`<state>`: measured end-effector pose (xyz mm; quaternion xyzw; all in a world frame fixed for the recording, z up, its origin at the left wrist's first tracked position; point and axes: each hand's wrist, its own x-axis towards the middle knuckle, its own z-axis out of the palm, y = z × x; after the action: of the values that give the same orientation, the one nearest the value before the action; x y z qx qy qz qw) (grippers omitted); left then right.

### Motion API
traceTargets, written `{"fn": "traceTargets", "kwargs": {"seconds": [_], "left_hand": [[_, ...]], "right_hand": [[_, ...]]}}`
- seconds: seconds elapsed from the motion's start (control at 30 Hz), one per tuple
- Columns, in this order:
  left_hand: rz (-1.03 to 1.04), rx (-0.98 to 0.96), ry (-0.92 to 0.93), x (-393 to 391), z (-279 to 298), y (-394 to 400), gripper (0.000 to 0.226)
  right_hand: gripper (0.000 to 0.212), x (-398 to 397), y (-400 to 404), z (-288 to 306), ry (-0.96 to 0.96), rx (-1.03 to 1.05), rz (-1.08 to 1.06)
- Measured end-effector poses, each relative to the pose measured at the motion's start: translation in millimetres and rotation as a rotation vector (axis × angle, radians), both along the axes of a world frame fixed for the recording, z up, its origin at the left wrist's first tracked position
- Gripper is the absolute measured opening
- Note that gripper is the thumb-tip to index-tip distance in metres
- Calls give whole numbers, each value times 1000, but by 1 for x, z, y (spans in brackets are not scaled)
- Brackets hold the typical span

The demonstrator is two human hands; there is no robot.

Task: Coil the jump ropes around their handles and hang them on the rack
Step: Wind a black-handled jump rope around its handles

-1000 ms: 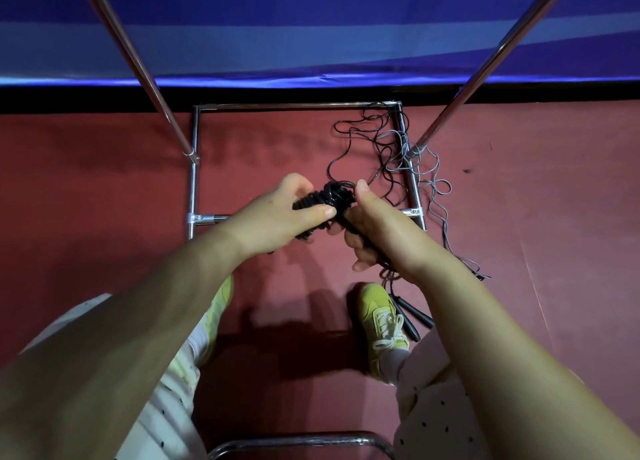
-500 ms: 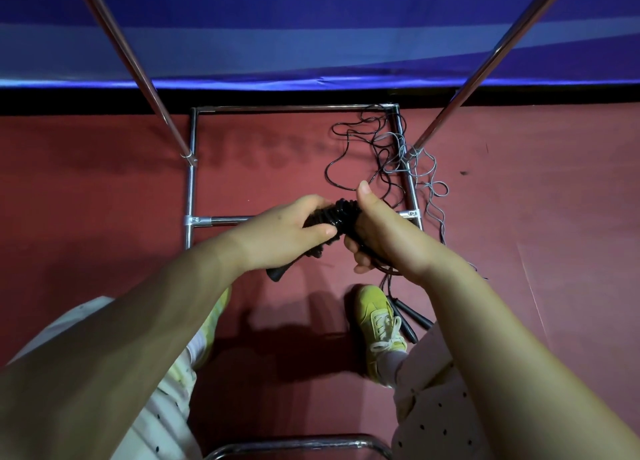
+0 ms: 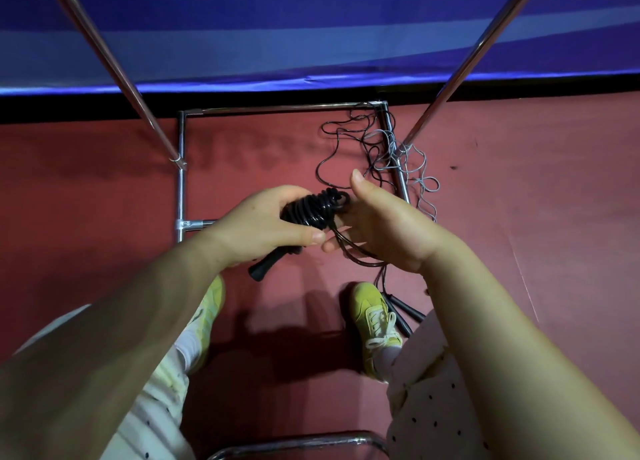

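My left hand [image 3: 263, 227] grips a black jump rope bundle [image 3: 311, 208], its cord wound in several shiny turns round the handles; one handle end [image 3: 263, 269] sticks out below my palm. My right hand [image 3: 384, 227] is against the bundle's right end, fingers curled on the loose cord [image 3: 356, 258] that loops under the palm. A tangle of black rope [image 3: 346, 147] and grey rope [image 3: 415, 179] lies on the floor by the rack's base. Two more black handles [image 3: 403, 315] lie beside my right shoe.
The metal rack's base frame [image 3: 180, 182] sits on the red floor, with two slanted poles [image 3: 114, 68] [image 3: 464, 61] rising towards me. A chrome bar [image 3: 298, 442] curves across the bottom. A blue wall pad [image 3: 311, 26] stands behind. My yellow shoes [image 3: 372, 310] are below my hands.
The bundle has tilted so that a handle end points down-left below my left hand. My right hand has shifted round the bundle's right end with the loose cord.
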<state>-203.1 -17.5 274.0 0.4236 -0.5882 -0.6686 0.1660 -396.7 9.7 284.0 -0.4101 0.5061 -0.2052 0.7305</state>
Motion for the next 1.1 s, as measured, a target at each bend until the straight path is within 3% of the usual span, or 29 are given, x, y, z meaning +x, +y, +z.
{"fn": "traceTargets", "kwargs": {"seconds": [0.17, 0.33, 0.5, 0.63, 0.77, 0.87, 0.97, 1.03, 1.1], "left_hand": [[102, 140, 201, 0, 1, -2, 49], [172, 235, 254, 0, 2, -2, 28], [267, 260, 273, 5, 2, -8, 31], [173, 245, 237, 8, 0, -6, 38], [10, 159, 103, 5, -2, -3, 38], [-29, 127, 76, 7, -1, -4, 42], [-47, 72, 104, 12, 2, -4, 54], [-31, 48, 136, 13, 4, -5, 56], [-5, 34, 156, 13, 3, -7, 56]], "right_hand": [[65, -8, 1, 8, 35, 102, 7], [26, -11, 4, 11, 177, -31, 9], [37, -15, 4, 11, 333, -174, 37], [48, -13, 2, 9, 430, -243, 89], [25, -7, -2, 7, 630, -478, -147], [25, -7, -5, 8, 437, -475, -249], [19, -8, -1, -3, 326, -234, -86], [39, -6, 4, -6, 211, -15, 32], [31, -3, 7, -5, 67, 133, 52]]}}
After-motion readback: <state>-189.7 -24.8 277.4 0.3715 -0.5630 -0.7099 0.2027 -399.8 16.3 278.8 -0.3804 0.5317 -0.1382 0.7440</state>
